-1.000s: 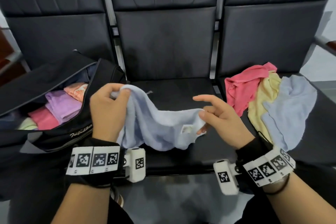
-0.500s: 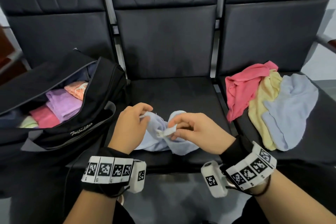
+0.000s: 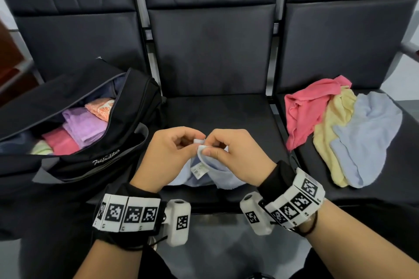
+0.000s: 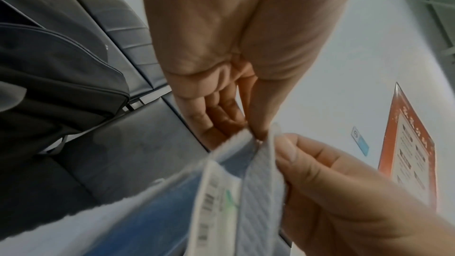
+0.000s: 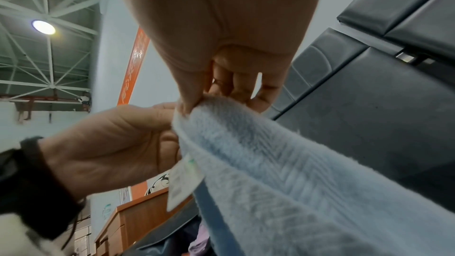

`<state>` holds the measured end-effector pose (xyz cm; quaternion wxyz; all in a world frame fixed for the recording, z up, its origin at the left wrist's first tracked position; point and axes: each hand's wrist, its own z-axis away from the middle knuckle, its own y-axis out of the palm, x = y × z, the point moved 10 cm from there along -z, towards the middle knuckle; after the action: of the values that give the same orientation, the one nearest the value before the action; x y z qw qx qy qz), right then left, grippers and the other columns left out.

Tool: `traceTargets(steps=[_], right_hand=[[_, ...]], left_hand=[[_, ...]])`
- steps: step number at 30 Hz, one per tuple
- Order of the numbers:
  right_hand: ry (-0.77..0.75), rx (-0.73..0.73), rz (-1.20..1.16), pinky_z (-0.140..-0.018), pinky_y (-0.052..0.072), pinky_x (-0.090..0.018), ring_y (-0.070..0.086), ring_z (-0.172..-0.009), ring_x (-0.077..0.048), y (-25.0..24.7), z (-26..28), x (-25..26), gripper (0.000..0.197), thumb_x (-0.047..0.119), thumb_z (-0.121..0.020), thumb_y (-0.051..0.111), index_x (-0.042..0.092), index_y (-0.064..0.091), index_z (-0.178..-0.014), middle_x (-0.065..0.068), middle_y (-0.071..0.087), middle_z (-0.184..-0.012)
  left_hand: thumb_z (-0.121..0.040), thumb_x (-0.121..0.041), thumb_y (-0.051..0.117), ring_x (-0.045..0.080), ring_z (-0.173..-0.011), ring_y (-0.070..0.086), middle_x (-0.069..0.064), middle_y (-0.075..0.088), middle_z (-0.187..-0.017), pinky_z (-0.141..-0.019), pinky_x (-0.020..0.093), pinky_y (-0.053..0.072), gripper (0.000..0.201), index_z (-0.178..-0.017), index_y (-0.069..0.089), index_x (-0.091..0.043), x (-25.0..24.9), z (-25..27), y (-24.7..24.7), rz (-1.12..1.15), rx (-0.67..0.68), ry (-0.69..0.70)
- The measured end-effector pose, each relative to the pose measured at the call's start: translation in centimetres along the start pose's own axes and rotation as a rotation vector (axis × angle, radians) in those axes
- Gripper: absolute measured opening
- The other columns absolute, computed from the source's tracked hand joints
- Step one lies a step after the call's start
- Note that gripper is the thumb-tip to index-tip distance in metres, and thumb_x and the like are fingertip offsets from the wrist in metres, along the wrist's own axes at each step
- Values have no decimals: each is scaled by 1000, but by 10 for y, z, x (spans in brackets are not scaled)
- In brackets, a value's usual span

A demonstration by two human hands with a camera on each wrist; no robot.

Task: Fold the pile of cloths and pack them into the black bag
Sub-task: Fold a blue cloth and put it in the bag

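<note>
A light blue cloth (image 3: 223,176) with a white care label (image 3: 199,171) hangs over the middle seat's front edge. My left hand (image 3: 174,154) and right hand (image 3: 231,154) meet above it, each pinching a corner of the cloth's top edge, knuckles almost touching. The left wrist view shows the cloth (image 4: 261,192) pinched between my left hand (image 4: 248,131) and the right hand's thumb (image 4: 290,153). In the right wrist view my right hand (image 5: 194,104) pinches the cloth (image 5: 283,163). The open black bag (image 3: 95,161) lies on the left seat, holding folded purple, pink, orange and green cloths.
A loose pile on the right seat holds a pink cloth (image 3: 310,108), a yellow cloth (image 3: 333,129) and a pale blue cloth (image 3: 367,138). The black seat backs (image 3: 210,47) rise behind. Metal frame bars separate the seats.
My hands came together from wide apart, bringing the cloth's two corners to meet. The cloth dropped from spread across the seat to a bunch hanging beneath my hands.
</note>
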<state>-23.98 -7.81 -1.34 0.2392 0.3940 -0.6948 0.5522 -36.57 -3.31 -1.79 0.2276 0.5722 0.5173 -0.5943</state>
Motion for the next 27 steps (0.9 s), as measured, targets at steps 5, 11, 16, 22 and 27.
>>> traceTargets(steps=[5,11,16,22,27], right_hand=[[13,-76,58,-69,51,-32,61,-70,-9,-2,0,-4,12,29,-87,73,18,70,-83,8,66,-72],[6,-128,132,-67,48,-30,55,-70,-8,-5,1,-1,15,35,-87,71,22,68,-81,9,62,-69],[-2,35,164,-70,45,-28,52,-77,-9,6,3,-11,8,29,-88,70,23,67,-83,7,62,-73],[137,329,356,-75,43,-34,45,-84,-13,27,16,-77,35,38,-84,72,11,56,-70,0,56,-69],[105,502,732,-83,45,-38,49,-100,-20,34,31,-122,24,40,-85,63,16,66,-81,5,66,-88]], left_hand=[[-86,10,66,12,-89,73,-1,77,-94,-80,22,57,30,-100,78,-13,-5,4,5,-51,92,-3],[-80,2,76,12,-81,69,-7,73,-89,-77,24,55,29,-98,78,-21,-12,7,8,-137,87,53],[-81,1,74,12,-76,66,-11,70,-83,-71,24,53,22,-92,77,-18,-18,8,-2,-230,-65,141],[-85,6,62,10,-74,66,-4,70,-86,-68,25,54,25,-93,71,-15,-22,9,-39,-93,-329,179],[-83,-3,55,7,-74,63,-7,69,-88,-67,18,48,23,-92,69,-18,-34,10,-75,-111,-514,232]])
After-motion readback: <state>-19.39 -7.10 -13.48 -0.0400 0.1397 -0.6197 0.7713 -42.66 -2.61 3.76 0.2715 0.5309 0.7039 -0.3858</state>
